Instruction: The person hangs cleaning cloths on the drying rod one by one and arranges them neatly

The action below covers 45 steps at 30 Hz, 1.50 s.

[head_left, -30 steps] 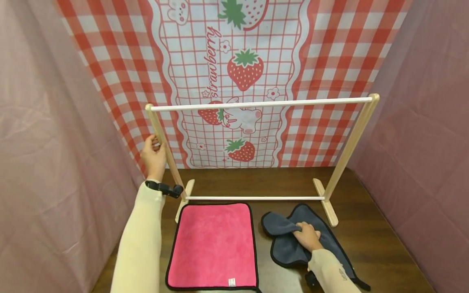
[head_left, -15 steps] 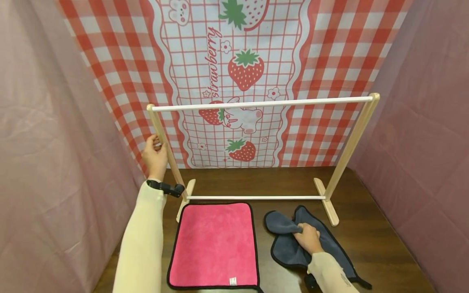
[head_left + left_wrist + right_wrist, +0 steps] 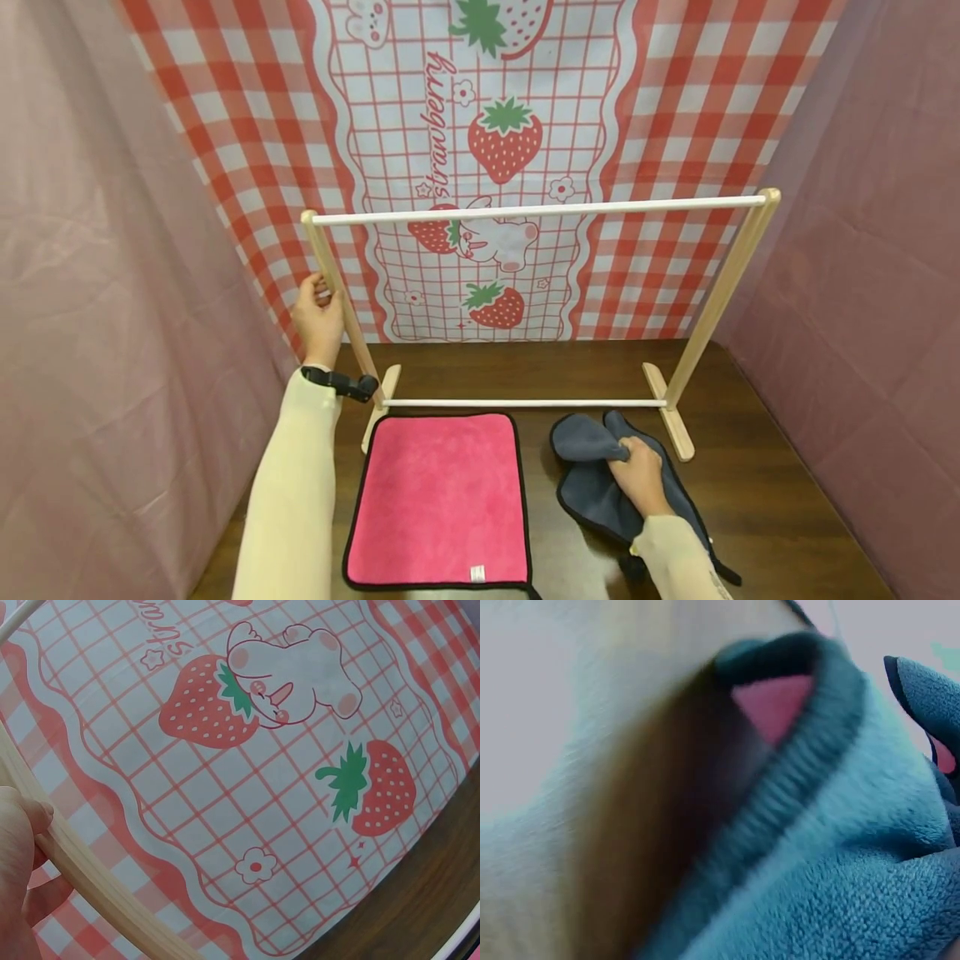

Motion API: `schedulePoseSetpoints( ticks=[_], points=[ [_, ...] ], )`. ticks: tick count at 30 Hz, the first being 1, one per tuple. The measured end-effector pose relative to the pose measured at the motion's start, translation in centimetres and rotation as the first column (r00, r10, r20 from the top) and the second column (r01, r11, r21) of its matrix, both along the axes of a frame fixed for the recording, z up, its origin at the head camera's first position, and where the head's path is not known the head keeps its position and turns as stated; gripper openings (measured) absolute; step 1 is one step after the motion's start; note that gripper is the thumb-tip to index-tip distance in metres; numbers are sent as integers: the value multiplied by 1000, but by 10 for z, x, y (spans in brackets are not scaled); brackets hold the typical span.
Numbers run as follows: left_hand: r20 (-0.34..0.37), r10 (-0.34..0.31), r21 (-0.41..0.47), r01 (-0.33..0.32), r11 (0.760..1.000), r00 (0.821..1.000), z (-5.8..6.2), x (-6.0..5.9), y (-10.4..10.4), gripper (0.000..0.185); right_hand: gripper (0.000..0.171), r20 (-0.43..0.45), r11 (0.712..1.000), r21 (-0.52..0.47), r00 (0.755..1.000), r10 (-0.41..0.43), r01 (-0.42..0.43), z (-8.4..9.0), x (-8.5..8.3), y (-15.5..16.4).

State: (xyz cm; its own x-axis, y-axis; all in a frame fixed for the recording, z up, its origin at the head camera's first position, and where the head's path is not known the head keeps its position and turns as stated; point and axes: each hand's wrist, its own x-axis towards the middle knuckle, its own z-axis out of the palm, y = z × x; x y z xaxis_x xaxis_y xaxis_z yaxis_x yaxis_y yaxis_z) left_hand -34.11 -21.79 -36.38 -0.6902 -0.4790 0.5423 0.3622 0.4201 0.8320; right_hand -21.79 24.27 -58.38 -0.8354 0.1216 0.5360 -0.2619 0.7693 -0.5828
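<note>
In the head view we see the left hand (image 3: 318, 321) pinching the left post (image 3: 362, 354) of a wooden rack (image 3: 540, 210), which stands upright on the table (image 3: 765, 500) with 2 white rods. The right hand (image 3: 641, 479) grips a bunched gray cloth (image 3: 588, 437) in front of the rack's right half. A rounded fold juts out to the left of the fingers, and a narrow corner trails beneath the right sleeve (image 3: 675, 554); we cannot tell how much of the cloth touches the table.

The left wrist view gives us what the head view partly hides: the thumb lies along the near face of the post, with a finger on the far side. The right wrist view is blurred, showing cloth close up (bluish there, and fuzzy) with a dark edge curling over; a patch of pink shows through the curl. We cannot make out the right hand's hold from that side.

Only the head view lays out the whole pink cloth (image 3: 438, 500), flat left of the gray cloth, with a black border and a white tag (image 3: 477, 573).
</note>
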Motion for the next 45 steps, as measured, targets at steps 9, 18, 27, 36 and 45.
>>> schedulePoseSetpoints(
  ticks=[9, 18, 27, 36, 45],
  points=[
    [-6, 4, -8, -4, 1000, 1000, 2, 1, 1, 34, 29, -101, 1000, -26, 995, 0, -3, 42, -7, -13],
    [-11, -2, -10, 2, 1000, 1000, 0, -1, -1, 34, 25, -271, 1000, -3, 962, 27, -29, 80, -18, -19],
    [-11, 1, -8, -1, 1000, 1000, 2, 0, 1, 33, 23, -420, 998, -13, 906, 52, -63, 123, -31, -17],
    [-37, -2, -22, 1, 1000, 999, 0, 2, 0, 32, 23, -506, 997, -19, 861, 52, -72, 167, -38, -14],
    [-16, -2, -26, 2, 1000, 1000, 2, 3, 1, 34, 23, -603, 998, -2, 796, 55, -71, 231, -42, -13]
  ],
)
